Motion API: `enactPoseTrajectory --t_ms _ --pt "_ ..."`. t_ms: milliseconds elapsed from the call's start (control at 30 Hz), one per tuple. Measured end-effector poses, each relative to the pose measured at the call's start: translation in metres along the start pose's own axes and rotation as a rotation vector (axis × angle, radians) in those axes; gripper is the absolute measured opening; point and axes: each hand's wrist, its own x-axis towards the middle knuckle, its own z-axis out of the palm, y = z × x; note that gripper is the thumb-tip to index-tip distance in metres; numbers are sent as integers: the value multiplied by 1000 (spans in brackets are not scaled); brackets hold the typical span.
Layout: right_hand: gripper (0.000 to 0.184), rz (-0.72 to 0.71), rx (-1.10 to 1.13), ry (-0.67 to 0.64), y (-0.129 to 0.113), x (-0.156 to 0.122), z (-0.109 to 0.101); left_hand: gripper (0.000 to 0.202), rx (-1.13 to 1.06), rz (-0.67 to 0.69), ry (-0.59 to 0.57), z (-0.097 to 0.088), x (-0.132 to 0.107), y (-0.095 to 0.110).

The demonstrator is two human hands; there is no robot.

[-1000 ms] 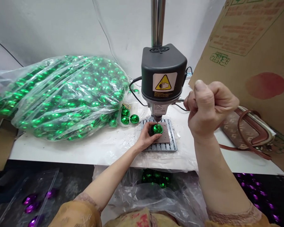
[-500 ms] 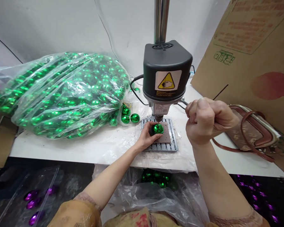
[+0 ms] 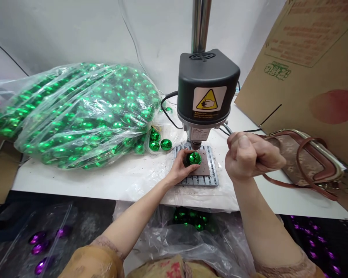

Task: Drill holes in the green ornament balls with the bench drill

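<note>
A small black bench drill stands on a chrome column over a slotted metal base plate. My left hand pinches a shiny green faceted bead on a brown pad right under the drill bit. My right hand is a closed fist around the drill's feed lever, to the right of the machine head. The lever itself is mostly hidden inside the fist.
A big clear bag of green beads lies at the left of the white table, with loose beads at its mouth. A brown handbag and a tilted cardboard box are at right. Below the table, bags hold green and purple beads.
My right fist has swung down with the lever. The drill head has come down onto the green bead. My left hand stays on the bead.
</note>
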Motion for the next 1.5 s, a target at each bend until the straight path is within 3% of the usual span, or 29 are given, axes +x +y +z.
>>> enactPoseTrajectory --t_ms 167,300,400,467,533,633,667,733,833,900,967,1033,1100,1167,1267,1333,1400,1500 --pt "52 31 -20 12 -7 6 4 54 -17 5 -3 2 0 1" --pt "49 283 -69 42 -17 39 22 52 -17 24 24 4 1 7" --pt "45 357 -61 -3 -21 59 30 49 149 85 141 3 -11 20" --pt "44 363 -48 -15 -21 65 32 46 319 144 150 1 -30 32" --pt "43 350 -37 -14 -20 64 31 45 442 200 -30 -1 -57 42" --pt "43 329 -37 -18 -18 61 31 49 602 344 -424 -2 -99 48" --pt "43 321 -36 -16 -18 60 31 50 671 421 -501 -4 -109 47" --pt "42 303 -27 -8 -17 60 31 50 784 581 -527 -9 -116 42" --pt "40 289 -29 -14 -17 60 31 30 858 628 -302 -30 -91 34" --pt "40 292 -32 -20 -17 60 30 20 938 528 -37 -50 -56 29" --pt "40 306 -25 -25 -18 59 28 22 1074 387 175 -71 -17 24" --pt "41 319 -21 -38 -18 59 27 29 1212 250 198 -86 16 18" --pt "42 309 -23 -62 -19 59 26 32 1283 175 112 -96 36 13" --pt "42 288 -33 -83 -19 58 26 32 1237 184 50 -98 43 12" --pt "44 279 -19 -82 -18 58 26 40 870 185 129 -92 38 18" --pt "45 295 -2 -67 -18 58 26 48 462 68 162 -83 30 26" --pt "46 311 4 -54 -17 58 26 52 81 -90 115 -71 22 33" --pt "45 326 -16 -51 -17 57 26 54 -177 -240 26 -55 12 38"
